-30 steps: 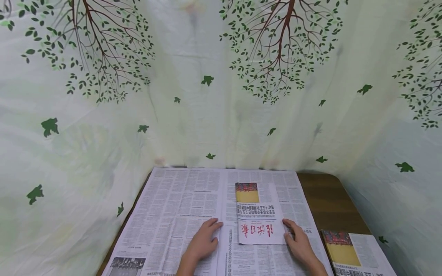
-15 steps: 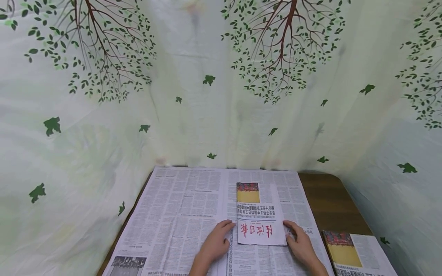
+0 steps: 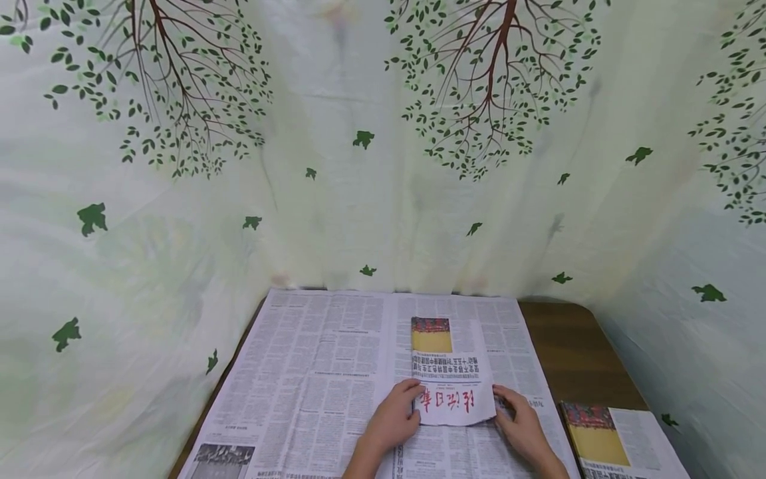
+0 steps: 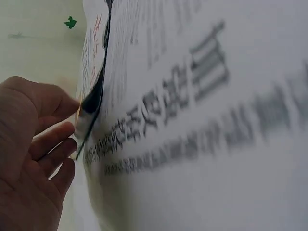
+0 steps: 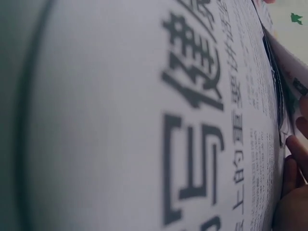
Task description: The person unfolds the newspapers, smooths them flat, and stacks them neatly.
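Note:
A folded newspaper (image 3: 451, 372) with a red masthead and a yellow-and-red picture lies on a spread newspaper sheet (image 3: 335, 399). My left hand (image 3: 391, 418) grips its left edge near the front corner, fingertips over the masthead. At the opposite edge my right hand (image 3: 523, 426) holds the front right corner between thumb and fingers. The front edge bows up a little, and a dark gap shows beneath the folded newspaper (image 4: 92, 62) in the left wrist view. In the right wrist view only part of the right hand (image 5: 296, 192) shows at the border.
Another folded newspaper (image 3: 625, 442) with the same picture lies at the right, on the brown wooden table (image 3: 574, 346). Behind the table hangs a pale curtain (image 3: 383, 219) printed with trees and green leaves.
My left hand has moved right, from the spread sheet to the folded newspaper's left edge, and taken hold of it. The right hand has stayed at the right edge; the front edge now curves up.

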Demonstrator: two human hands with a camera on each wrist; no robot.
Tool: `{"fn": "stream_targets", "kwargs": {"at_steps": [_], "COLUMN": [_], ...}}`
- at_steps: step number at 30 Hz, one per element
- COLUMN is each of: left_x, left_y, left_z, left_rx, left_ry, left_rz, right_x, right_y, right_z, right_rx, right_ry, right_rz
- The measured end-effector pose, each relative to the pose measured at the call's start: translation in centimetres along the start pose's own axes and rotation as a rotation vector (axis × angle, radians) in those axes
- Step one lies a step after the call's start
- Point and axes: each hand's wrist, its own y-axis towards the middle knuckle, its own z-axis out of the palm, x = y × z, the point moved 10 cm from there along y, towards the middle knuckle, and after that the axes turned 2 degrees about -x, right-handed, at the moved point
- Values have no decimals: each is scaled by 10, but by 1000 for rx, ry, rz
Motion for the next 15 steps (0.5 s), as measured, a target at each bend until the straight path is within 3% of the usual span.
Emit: {"fn": "stream_targets", "kwargs": {"at_steps": [6, 11, 15], "left_x": [-22, -39, -48], "left_y": [7, 11, 13], "left_z": [16, 29, 32], "left_rx": [29, 58, 33], "left_ry": [18, 9, 16], "left_rz": [76, 125, 178], "right_x": [9, 8, 10], "right_y": [-3, -5, -4], "right_z": [-3, -3, 0], "right_rx": [-49, -53, -52], "right_ry": [14, 19, 49], "right_rz": [-106, -105, -120]}}
